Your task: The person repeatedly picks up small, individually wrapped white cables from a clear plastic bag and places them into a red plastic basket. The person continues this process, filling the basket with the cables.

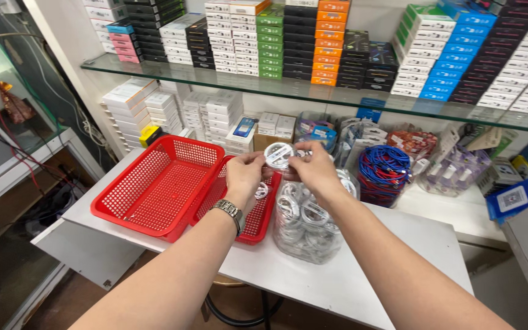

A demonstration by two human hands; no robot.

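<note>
My left hand (pixel 244 175) and my right hand (pixel 315 168) are raised together over the white table (pixel 349 269). Both pinch one small coiled white cable in a clear wrapper (pixel 278 154) between their fingertips. A silver watch (pixel 230 211) sits on my left wrist. Directly below the hands stands a big clear bag (pixel 305 223) filled with several of the same coiled white cables. Two empty red mesh baskets lie to the left: a larger one (pixel 157 183) and a second one (pixel 253 221) partly tucked under its right edge.
A tub of blue and red cables (pixel 385 173) and bags of packaged accessories (pixel 453 170) stand behind the clear bag. White boxes (pixel 172 113) are stacked at the back left. A glass shelf (pixel 313 93) above carries rows of coloured boxes. Wires hang at the left.
</note>
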